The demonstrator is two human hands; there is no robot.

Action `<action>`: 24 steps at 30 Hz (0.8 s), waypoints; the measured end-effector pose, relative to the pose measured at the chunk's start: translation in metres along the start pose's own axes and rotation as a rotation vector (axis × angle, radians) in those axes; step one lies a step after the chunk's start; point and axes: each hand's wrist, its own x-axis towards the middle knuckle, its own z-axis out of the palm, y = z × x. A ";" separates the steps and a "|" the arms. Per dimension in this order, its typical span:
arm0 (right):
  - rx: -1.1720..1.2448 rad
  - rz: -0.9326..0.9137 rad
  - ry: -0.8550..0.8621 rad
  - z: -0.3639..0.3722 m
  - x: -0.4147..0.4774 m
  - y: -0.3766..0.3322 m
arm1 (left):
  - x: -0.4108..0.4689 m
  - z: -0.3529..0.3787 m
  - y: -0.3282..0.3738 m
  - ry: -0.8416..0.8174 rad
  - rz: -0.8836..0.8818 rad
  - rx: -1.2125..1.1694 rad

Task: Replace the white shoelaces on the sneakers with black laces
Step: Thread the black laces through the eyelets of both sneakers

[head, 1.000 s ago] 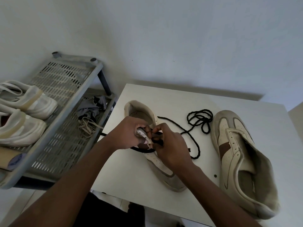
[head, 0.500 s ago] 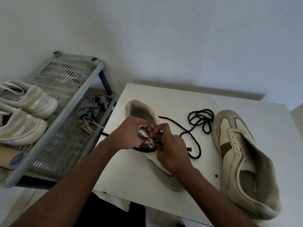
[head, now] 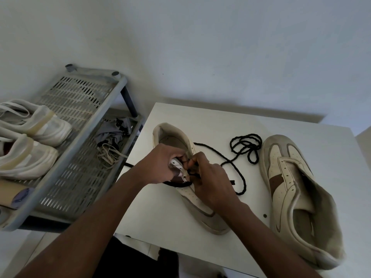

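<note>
1. Nearest us, the sneaker (head: 201, 209) lies on the white table (head: 160, 217) with its toe toward us and its heel away. It looks light, with a soft upper, so we judge it needs steadying while we thread.
2. Our left hand (head: 160, 165) curls around the eyelet flap and pinches it up. That stiffer edge is the best place to hold.
3. Touching it from the right, our right hand (head: 208, 181) pinches the black lace (head: 245, 184) at the eyelets. The fingertips hide the lace tip.
4. The lace is a thin, limp cord, likely to twist, so we should grip it near its hard tip. Its slack trails right of our hand to a loose coil.
5. Beyond the coil, the second sneaker (head: 291, 187) lies unlaced.
6. Farthest left, the white laces (head: 109, 155) lie on the rack (head: 80, 157).
</note>
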 end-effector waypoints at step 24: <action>0.185 0.164 0.226 0.017 -0.007 -0.006 | 0.001 0.004 -0.001 0.021 -0.025 0.016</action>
